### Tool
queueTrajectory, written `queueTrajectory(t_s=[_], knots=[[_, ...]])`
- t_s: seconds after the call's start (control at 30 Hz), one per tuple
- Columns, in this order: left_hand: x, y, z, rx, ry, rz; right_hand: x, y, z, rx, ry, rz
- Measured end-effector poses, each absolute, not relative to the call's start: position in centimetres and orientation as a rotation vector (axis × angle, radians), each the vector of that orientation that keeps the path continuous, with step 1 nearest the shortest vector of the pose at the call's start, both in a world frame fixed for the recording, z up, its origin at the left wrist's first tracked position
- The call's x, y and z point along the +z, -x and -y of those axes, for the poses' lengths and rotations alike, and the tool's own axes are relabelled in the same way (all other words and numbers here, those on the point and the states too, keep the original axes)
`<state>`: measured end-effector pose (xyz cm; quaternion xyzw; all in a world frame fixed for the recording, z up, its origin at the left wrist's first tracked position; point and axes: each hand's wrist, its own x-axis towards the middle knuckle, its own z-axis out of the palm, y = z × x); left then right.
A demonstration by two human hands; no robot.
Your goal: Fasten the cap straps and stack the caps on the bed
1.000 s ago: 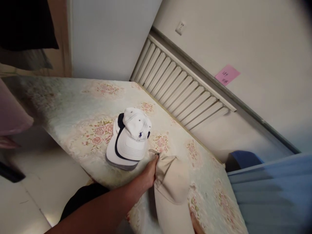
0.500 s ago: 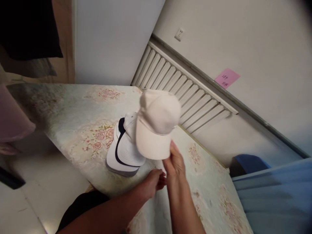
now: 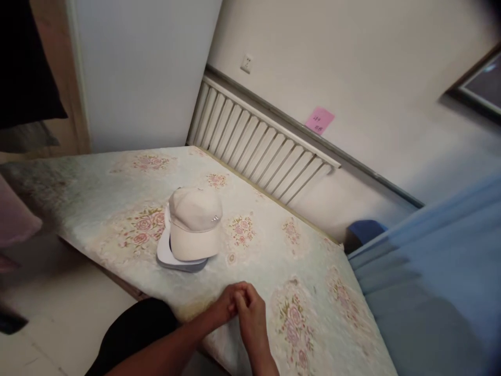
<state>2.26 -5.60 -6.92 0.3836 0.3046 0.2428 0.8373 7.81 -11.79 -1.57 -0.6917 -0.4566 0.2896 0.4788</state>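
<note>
My left hand (image 3: 227, 302) and my right hand (image 3: 251, 309) meet above the near edge of the flowered bed cover, fingers curled together. Both are closed, and nothing shows in them. Beyond them to the left, a beige baseball cap (image 3: 195, 222) with a small dark mark on its front tops a stack of caps. Its brim points toward me. Beneath it, the white brim (image 3: 165, 249) and grey brim (image 3: 183, 267) of other caps stick out; the rest of these is hidden.
The pale flowered cover (image 3: 242, 261) spreads over a bed-like surface. A white radiator (image 3: 258, 141) runs along the wall behind it. To the right hangs a blue curtain (image 3: 430, 271) beside a dark blue object (image 3: 364, 232). Pink cloth (image 3: 15, 214) edges in at left.
The beige cap has come down from the air onto the stack, out of my right hand. My right hand has drawn back to meet my left. The view has shifted right.
</note>
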Motion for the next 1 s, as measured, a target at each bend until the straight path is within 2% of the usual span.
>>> queueTrajectory(t_s=[0.1,0.2,0.47,0.53,0.63,0.7,1.0], knots=[[-8.1,-1.3,7.5,0.676,-1.241,-0.678,-1.1,-9.4,17.1,0.657,1.741,1.118],[-8.2,-0.5,8.9,0.683,-1.506,-0.809,-0.1,-11.1,20.6,0.591,1.757,1.092],[-1.2,0.1,10.7,0.995,-1.649,-0.867,3.2,-13.8,22.5,0.270,1.699,0.880],[-0.8,-0.5,10.1,0.920,-1.631,-1.012,2.9,-14.7,21.8,0.364,1.676,0.710],[-1.7,-1.5,8.5,0.543,-1.558,-1.275,1.3,-15.8,20.8,0.787,1.614,0.429],[-2.5,-1.9,7.7,0.478,-1.567,-1.315,-0.1,-16.1,20.6,0.928,1.588,0.343],[-4.5,-1.8,7.5,0.418,-1.619,-1.343,-4.7,-16.2,21.2,1.028,1.552,0.235]])
